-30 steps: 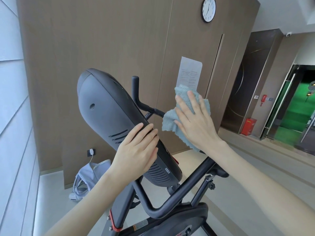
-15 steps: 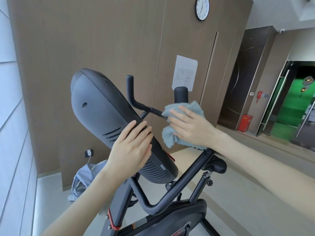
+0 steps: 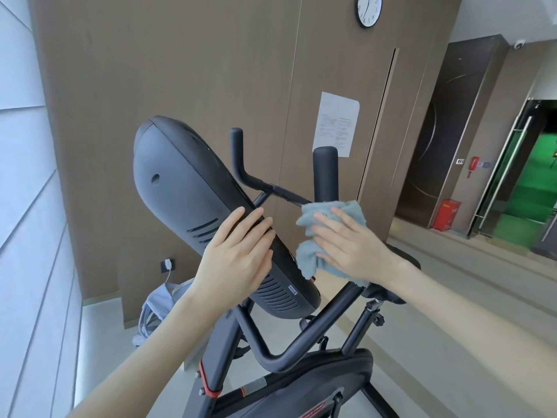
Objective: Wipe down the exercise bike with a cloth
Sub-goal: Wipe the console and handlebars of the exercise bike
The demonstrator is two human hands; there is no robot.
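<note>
The black exercise bike [image 3: 271, 351] fills the centre, its dark grey console [image 3: 180, 188] tilted up to the left. My left hand [image 3: 238, 260] rests flat on the console's back edge, fingers together. My right hand [image 3: 349, 245] presses a light blue cloth [image 3: 310, 254] against the bike beside the console, at the foot of the right handlebar grip [image 3: 325, 173]. The cloth hides the spot where it touches. The left handlebar [image 3: 238, 158] rises behind the console.
A brown panelled wall [image 3: 211, 70] with a clock [image 3: 368, 9] and a taped paper notice [image 3: 336, 123] stands close behind. A grey bag [image 3: 159, 309] lies on the floor below a wall socket. A red box [image 3: 446, 218] and glass doors are at the right.
My right hand has slid the cloth down the right handlebar grip from its top to its base, uncovering the grip. My left hand stays on the console.
</note>
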